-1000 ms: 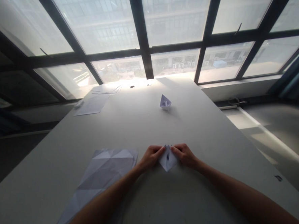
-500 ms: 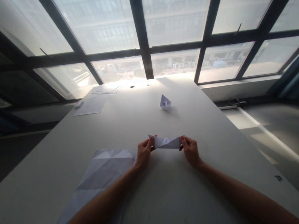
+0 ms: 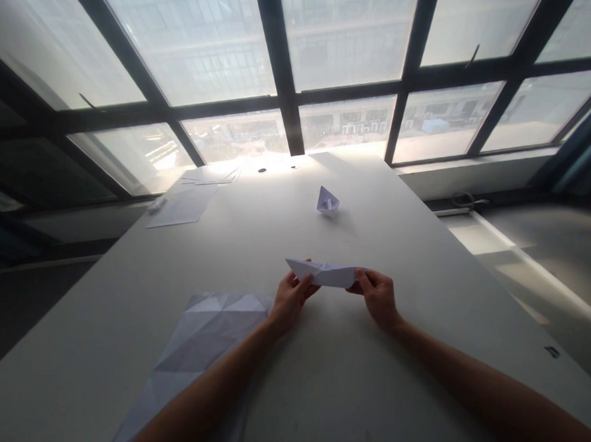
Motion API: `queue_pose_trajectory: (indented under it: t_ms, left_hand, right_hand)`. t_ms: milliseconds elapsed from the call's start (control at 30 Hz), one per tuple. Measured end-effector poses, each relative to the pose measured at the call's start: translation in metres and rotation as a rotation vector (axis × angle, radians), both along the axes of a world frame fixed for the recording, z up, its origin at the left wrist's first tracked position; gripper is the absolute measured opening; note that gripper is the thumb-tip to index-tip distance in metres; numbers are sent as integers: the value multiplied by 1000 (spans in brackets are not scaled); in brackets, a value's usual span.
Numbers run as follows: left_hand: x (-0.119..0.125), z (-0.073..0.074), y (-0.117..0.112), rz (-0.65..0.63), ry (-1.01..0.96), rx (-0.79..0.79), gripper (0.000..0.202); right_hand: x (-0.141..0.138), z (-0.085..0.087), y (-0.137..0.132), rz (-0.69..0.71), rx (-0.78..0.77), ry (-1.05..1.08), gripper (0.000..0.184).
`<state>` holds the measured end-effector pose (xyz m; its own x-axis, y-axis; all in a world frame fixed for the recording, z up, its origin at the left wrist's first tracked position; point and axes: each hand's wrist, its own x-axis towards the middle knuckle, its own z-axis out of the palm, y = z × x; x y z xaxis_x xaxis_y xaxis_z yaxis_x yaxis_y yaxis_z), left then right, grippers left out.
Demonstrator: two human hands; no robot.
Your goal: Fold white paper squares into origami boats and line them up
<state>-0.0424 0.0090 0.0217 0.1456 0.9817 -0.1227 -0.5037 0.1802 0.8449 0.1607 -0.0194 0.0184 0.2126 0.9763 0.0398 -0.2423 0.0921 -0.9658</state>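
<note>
A white folded paper boat [image 3: 333,276] is held between my two hands above the table. My left hand [image 3: 291,297] pinches its lower left side, and the pointed left end sticks up past my fingers. At the other end my right hand [image 3: 379,297] grips the paper between thumb and fingers. The boat looks long and narrow, with a small peak at its middle that barely shows. Farther off on the table stands a second folded paper boat [image 3: 328,202], touched by neither hand.
Under my left forearm lies a large creased sheet of paper [image 3: 217,329]. Flat paper sheets [image 3: 177,208] and thin strips rest at the far left of the white table [image 3: 425,373]. A small dark mark [image 3: 552,352] is near the right edge. Windows rise behind.
My left hand has shifted its hold inward along the boat. The boat's left end has risen and now tilts up, and its middle peak shows less. The standing boat has stayed put.
</note>
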Motion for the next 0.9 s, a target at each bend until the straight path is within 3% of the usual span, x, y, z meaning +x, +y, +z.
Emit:
queue_pose_trajectory:
  t_ms: [67,233,333,467,600,800,900]
  left_hand:
    - [1,-1,0,-39,12,-2,50]
    - [0,-2,1,62,47,-53,38]
    - [1,2,-3,-19,143,-18,35]
    - [5,10,-12,-185,374,108,31]
    - [8,18,-16,-227,493,150,31]
    - [9,20,-17,-235,445,108,28]
    - [7,17,-18,-232,403,71,28]
  right_hand:
    - [-2,2,-2,67,13,-34,41]
    - [-1,7,-3,325,32,-248,27]
    - [0,10,-1,429,25,-380,25]
    - [-2,9,0,462,0,-469,33]
    - [-5,6,-3,453,31,-501,37]
    - [-12,9,-12,418,80,-508,43]
    - [-15,12,-15,494,77,-468,43]
